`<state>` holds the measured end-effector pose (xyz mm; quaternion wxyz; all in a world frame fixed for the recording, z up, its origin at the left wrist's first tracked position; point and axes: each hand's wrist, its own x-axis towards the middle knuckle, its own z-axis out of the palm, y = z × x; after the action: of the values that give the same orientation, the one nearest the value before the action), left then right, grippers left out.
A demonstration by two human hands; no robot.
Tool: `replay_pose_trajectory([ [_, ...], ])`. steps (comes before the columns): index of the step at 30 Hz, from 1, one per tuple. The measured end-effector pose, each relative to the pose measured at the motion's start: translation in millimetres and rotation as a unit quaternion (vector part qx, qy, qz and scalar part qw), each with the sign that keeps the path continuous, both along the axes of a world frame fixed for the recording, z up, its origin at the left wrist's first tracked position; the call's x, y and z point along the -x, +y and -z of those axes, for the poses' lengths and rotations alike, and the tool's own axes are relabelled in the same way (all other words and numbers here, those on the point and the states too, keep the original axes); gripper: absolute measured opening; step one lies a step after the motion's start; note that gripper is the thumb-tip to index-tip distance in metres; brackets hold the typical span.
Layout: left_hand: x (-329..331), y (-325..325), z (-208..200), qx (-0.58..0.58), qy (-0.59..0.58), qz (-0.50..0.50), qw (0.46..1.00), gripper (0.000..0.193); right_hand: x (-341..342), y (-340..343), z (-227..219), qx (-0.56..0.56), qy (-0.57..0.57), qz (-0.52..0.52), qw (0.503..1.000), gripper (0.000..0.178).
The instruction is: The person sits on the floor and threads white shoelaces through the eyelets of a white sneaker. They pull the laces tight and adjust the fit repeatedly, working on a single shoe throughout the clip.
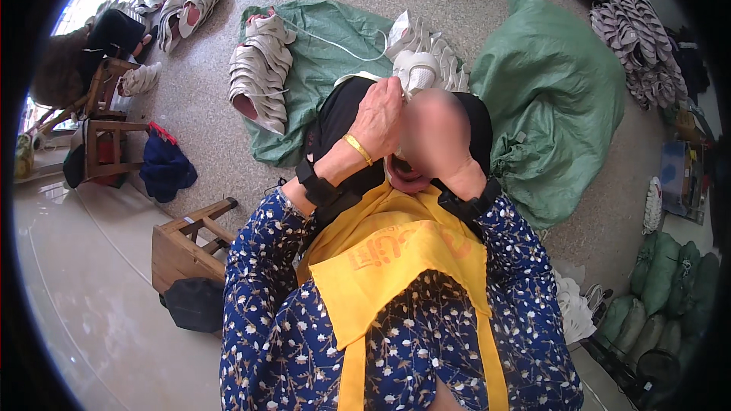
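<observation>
Over my lap, my left hand (377, 122) is closed in a pinch; what its fingertips hold is too small to make out. Close beside it is my right hand (449, 144), its fingers hidden by a blur. Below and between the hands shows a pinkish lining piece (407, 176), apparently part of a shoe upper; the blur hides the rest. Just past my fingers lies a white mesh shoe upper (417, 72), against a stack of white shoe uppers (445, 53). A white cord (335, 39) runs leftward from there across a green sheet (320, 15).
Another stack of white uppers (259, 72) lies left on the sheet. A bulging green sack (548, 99) sits close on my right. At left are a wooden stool (179, 255), a dark blue cloth (166, 167) and a wooden chair (106, 144). Grey uppers (636, 46) are piled far right.
</observation>
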<state>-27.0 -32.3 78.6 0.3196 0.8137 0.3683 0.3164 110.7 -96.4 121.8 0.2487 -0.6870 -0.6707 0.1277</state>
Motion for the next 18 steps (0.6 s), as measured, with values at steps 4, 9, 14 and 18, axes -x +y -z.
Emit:
replay_pose_trajectory([
  [4,-1.5,0.4,5.9,0.018,-0.008,-0.012,1.0,0.016,-1.1,0.8,1.6,0.001,0.002,0.003,1.0,0.012],
  [9,-4.3,1.0,10.3,0.013,-0.039,-0.031,0.999,0.014,-0.7,0.2,0.4,-0.004,-0.004,0.007,1.0,0.013],
  [14,-5.9,1.6,12.0,0.001,-0.076,-0.037,0.996,0.014,-0.4,1.1,3.2,-0.016,-0.001,0.014,1.0,0.014],
  [18,-6.4,3.1,9.5,-0.011,-0.087,-0.031,0.996,0.014,-1.1,2.5,6.0,-0.018,-0.003,0.019,1.0,0.015],
])
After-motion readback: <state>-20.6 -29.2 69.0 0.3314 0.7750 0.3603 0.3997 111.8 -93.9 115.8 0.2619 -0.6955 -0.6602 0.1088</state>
